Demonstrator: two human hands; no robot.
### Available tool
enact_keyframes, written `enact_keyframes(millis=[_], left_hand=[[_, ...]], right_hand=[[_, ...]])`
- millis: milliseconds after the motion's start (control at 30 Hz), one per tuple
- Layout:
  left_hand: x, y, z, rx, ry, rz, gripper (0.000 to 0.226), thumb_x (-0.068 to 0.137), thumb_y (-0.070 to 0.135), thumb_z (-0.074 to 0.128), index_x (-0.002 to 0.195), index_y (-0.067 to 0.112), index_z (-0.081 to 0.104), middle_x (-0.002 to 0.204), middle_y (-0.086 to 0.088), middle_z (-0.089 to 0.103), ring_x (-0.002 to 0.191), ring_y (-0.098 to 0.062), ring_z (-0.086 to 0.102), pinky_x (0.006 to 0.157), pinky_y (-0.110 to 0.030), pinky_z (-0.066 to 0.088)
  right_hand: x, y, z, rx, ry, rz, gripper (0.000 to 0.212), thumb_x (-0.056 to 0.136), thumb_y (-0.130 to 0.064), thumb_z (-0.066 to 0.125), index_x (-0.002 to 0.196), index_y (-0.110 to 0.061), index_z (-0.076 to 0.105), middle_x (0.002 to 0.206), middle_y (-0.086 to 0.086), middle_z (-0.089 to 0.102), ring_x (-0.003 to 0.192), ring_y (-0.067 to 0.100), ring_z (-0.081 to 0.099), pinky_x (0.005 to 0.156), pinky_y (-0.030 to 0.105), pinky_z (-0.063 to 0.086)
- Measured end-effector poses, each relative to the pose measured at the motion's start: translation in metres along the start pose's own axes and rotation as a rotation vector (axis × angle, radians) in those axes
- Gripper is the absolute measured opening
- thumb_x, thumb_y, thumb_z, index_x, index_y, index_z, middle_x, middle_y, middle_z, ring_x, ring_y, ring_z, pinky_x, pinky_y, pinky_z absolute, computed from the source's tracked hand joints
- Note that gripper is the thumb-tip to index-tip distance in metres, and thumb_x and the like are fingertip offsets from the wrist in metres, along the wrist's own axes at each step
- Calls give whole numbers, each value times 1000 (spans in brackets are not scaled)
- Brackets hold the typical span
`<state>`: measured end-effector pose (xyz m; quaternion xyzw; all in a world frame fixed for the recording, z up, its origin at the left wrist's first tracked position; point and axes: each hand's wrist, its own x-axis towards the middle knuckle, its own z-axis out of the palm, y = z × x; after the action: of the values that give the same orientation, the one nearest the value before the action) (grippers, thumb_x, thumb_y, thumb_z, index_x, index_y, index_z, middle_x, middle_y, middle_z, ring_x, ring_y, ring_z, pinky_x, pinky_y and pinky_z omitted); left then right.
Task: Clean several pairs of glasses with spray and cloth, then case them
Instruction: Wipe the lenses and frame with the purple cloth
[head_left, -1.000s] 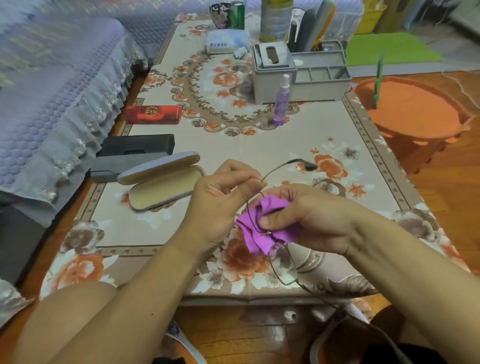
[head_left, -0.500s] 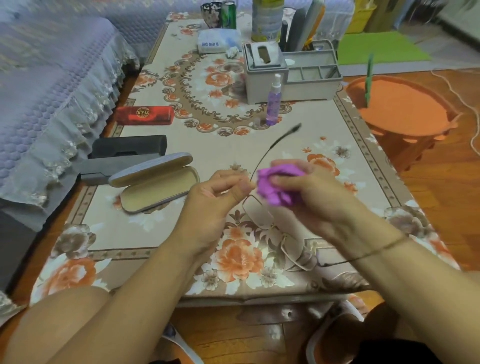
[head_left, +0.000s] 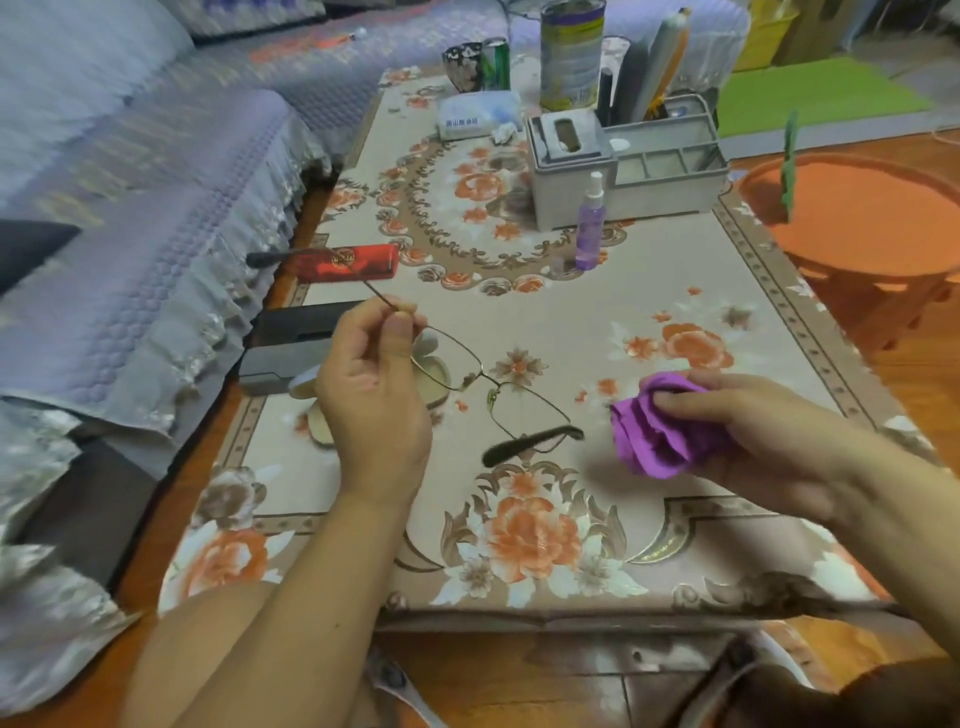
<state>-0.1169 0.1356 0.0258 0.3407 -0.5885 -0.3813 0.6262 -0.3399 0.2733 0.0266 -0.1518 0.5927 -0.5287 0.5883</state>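
My left hand (head_left: 376, 395) pinches thin wire-framed glasses (head_left: 493, 387) at the left hinge and holds them above the table, temples spread open. My right hand (head_left: 748, 431) grips a crumpled purple cloth (head_left: 660, 431), a short way right of the glasses and apart from them. An open beige glasses case (head_left: 434, 376) lies on the table, mostly hidden behind my left hand and the lenses. A purple spray bottle (head_left: 589, 223) stands upright farther back, in front of a grey organiser.
A red case (head_left: 343, 262), a black case (head_left: 296, 322) and a grey case (head_left: 275, 361) lie along the table's left edge by the sofa (head_left: 130, 208). The grey organiser (head_left: 623, 161), cans and a tissue pack stand at the back. An orange stool (head_left: 857, 218) is right of the table.
The hands have parted: the cloth came off the lens and moved right with my right hand. My left hand swung the glasses left and level, now held by one hinge.
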Motion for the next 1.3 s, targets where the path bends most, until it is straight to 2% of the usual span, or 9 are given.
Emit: enact_keyframes(millis=[133, 300, 500, 633, 800, 900, 1000, 1133, 1300], left_hand=[[-4, 3, -1, 42, -67, 101, 16, 101, -1, 55, 104, 13, 62, 93, -3, 65, 89, -4, 64, 83, -23, 54], [-12, 2, 0, 57, -147, 171, 11, 99, 14, 60, 100, 24, 64, 92, -4, 65, 89, -26, 64, 85, -42, 56], [-16, 3, 2, 81, -239, 217, 6, 100, 21, 59, 102, 23, 65, 93, -2, 65, 89, -20, 62, 83, -34, 51], [-17, 1, 3, 56, -247, 180, 7, 98, 23, 60, 101, 19, 66, 94, -3, 66, 92, -17, 63, 86, -29, 49], [-18, 0, 4, 53, -257, 173, 6, 98, 22, 60, 101, 22, 66, 95, -2, 66, 92, -19, 63, 87, -29, 49], [-19, 0, 4, 55, -264, 172, 6, 99, 24, 60, 102, 23, 66, 95, -1, 66, 92, -18, 63, 87, -29, 50], [-19, -2, 4, 67, -260, 163, 6, 99, 23, 60, 101, 22, 66, 94, -2, 66, 92, -17, 64, 86, -29, 50], [-17, -3, 3, 72, -257, 160, 7, 99, 17, 61, 101, 21, 66, 95, 1, 66, 92, -13, 63, 86, -26, 49], [-15, -4, -1, 77, -252, 146, 9, 99, 12, 61, 101, 20, 66, 95, 2, 66, 93, -13, 63, 87, -24, 49]], right_hand=[[-5, -4, -2, -162, 81, -117, 3, 97, -9, 59, 99, -10, 61, 94, 18, 75, 84, 29, 74, 73, 37, 62], [-1, -7, -10, -732, 366, -481, 18, 92, -24, 67, 75, -18, 65, 73, 9, 71, 56, 15, 61, 53, 27, 43], [-3, -26, -14, -909, 633, -708, 14, 89, -28, 68, 87, -20, 78, 91, 0, 64, 90, 20, 59, 72, 32, 41], [-4, -33, -10, -955, 514, -700, 20, 95, -29, 66, 111, -20, 75, 95, 1, 72, 86, 20, 65, 68, 33, 51], [-1, -34, 3, -1015, 541, -595, 15, 99, -30, 55, 92, -17, 58, 83, -3, 59, 71, 10, 53, 52, 26, 36], [0, -31, 16, -643, 418, -469, 7, 96, -17, 60, 91, -14, 57, 85, 3, 64, 72, 19, 61, 55, 15, 45], [3, -20, 34, -175, 175, -300, 12, 92, -3, 56, 87, -14, 55, 90, 16, 69, 77, 27, 70, 68, 33, 58], [8, -12, 39, -494, 212, -329, 22, 92, -16, 53, 76, -6, 64, 87, 17, 74, 87, 36, 71, 90, 54, 57], [9, -27, 27, -1192, 238, -511, 52, 98, -32, 28, 64, -12, 64, 71, 3, 65, 86, 30, 61, 81, 46, 45]])
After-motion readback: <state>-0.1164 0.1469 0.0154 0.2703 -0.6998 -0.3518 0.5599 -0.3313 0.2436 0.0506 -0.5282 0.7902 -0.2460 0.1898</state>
